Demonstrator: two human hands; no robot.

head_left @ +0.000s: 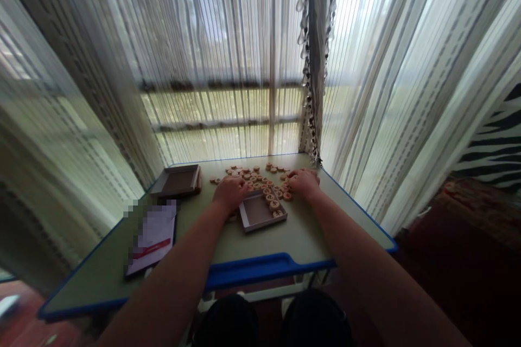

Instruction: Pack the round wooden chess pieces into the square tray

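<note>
Round wooden Chinese chess pieces (253, 178) lie scattered over the far middle of the table. A shallow open box (255, 213) stands nearer to me. Along its right side sits a row of several pieces (274, 205) with dark characters. My left hand (231, 192) is by the box's far left corner, fingers curled among the pieces; whatever is under them is hidden. To the right of the scatter, my right hand (305, 181) is closed, palm down, with its fingertips at the loose pieces. I cannot make out what it holds.
At the table's left back lies another shallow box or lid (179, 180). A tablet-like flat thing, partly pixelated, with a pale surface (154, 236) lies left of my forearm. The table (260, 246) has a blue edge. Sheer curtains (228, 65) hang close behind it.
</note>
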